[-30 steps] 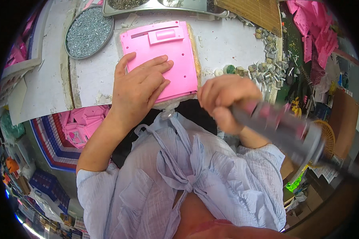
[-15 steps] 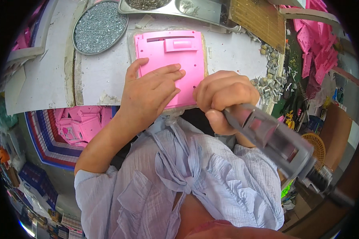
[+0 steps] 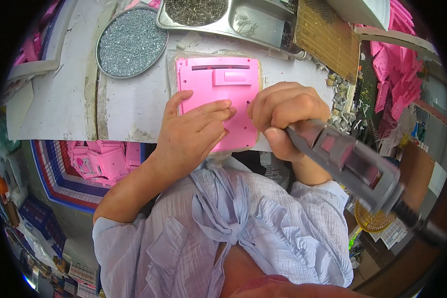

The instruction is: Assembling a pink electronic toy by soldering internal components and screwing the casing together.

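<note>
A flat pink plastic panel (image 3: 238, 116) lies on a clear plastic-wrapped pad at the table's near edge. It has a long slot, a raised block near its far end and small holes along its sides. My left hand (image 3: 191, 131) rests on the panel's left half, fingers stretched out flat and thumb apart. Beside the right edge, my right hand (image 3: 290, 111) is curled round the narrow end of a grey power screwdriver (image 3: 352, 164). The tool's body slants up to the right toward a black cord. Its tip is hidden by my fingers, close to two edge holes.
A round tray of silvery screws (image 3: 132, 44) and a metal tray with small dark parts (image 3: 196, 12) stand at the back. A basket (image 3: 59, 171) of pink parts sits below the table's left side. Grey metal pieces (image 3: 338, 97) and stacked pink parts (image 3: 395, 64) lie right.
The whole view has shifted, so the table appears lower. Relative to the panel, my right hand and the screwdriver have moved a little farther along its right edge. My left hand keeps its place.
</note>
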A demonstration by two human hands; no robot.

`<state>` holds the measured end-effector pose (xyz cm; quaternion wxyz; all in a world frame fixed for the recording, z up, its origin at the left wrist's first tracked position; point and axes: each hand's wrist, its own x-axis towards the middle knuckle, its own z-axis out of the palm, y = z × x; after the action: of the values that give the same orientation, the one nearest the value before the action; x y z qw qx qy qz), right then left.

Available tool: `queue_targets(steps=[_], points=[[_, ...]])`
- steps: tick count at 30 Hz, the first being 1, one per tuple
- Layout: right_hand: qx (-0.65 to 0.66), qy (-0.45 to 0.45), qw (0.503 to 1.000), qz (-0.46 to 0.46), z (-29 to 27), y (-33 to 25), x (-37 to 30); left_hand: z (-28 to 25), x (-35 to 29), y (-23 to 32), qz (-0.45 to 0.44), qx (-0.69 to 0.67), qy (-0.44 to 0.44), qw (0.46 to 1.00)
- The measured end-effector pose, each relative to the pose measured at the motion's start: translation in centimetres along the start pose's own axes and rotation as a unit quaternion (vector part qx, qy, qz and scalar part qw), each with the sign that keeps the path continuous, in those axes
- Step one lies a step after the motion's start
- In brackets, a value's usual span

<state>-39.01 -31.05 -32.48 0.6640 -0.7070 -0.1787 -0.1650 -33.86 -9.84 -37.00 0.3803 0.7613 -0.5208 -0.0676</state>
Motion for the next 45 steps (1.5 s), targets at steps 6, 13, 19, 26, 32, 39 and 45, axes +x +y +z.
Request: queue_targets(steps=[6,13,19,26,32,39,45], points=[[0.142,0.000,0.989,-0.035,-3.7,1.2,5.1,-0.2,0.1,0.2,-0.011,-0.016,-0.005,1.000],[0.047,0.041,0.998,0.021,-2.5,4.0,4.2,0.2,-0.1,0.3,-0.012,-0.013,0.019,1.000],[0.059,0.016,0.997,0.045,-3.5,3.0,5.5,0.4,-0.4,0.0,-0.030,-0.062,0.032,0.997],[0.233,-0.075,0.969,-0.014,0.8,-3.3,4.7,-0.7,0.1,0.0,-0.052,-0.074,0.139,0.986],[0.249,-0.043,0.968,0.004,3.2,-2.7,4.1,-1.2,-0.9,-0.1,-0.065,-0.065,0.170,0.981],[0.299,-0.051,0.953,0.023,3.8,-2.1,4.8,-2.2,-1.4,-0.8,-0.054,-0.033,0.141,0.988],[0.167,0.020,0.986,-0.018,4.3,2.0,8.2,-3.7,-2.4,-3.1,-0.126,0.017,0.177,0.976]])
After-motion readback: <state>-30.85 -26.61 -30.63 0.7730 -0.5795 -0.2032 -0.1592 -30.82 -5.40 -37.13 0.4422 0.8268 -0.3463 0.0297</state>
